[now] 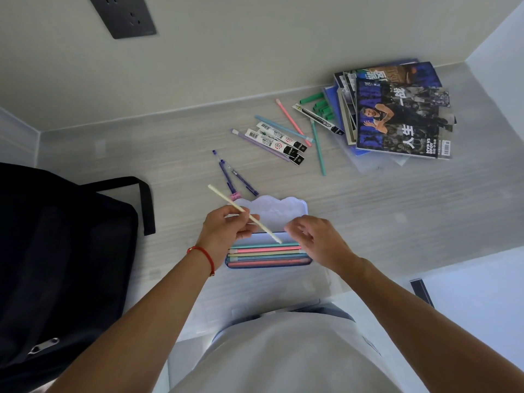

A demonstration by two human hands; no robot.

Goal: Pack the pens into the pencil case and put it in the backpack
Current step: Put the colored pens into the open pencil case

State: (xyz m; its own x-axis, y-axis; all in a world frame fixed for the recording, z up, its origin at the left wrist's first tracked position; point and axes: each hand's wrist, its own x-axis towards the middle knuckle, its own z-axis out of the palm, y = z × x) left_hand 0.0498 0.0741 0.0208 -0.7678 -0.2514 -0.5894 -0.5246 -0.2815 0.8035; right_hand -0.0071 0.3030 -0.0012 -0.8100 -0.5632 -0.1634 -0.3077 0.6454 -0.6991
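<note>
A person is standing at a pale tabletop (397,222). The open pencil case (268,262), nearest, is holding several pastel pens. The left hand (226,228) is keeping a pinching grip on a cream pen (243,214) angled over the case. The right hand (314,242) is hovering beside it, fingers loose and holding nothing. A black backpack (56,265) is lying left. Farther off, loose pens (283,137) are lying near stacked magazines (397,114).

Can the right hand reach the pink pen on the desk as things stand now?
Probably yes. The right hand is empty above the case, and bare desk lies between it and the pink pen; nothing blocks it.
</note>
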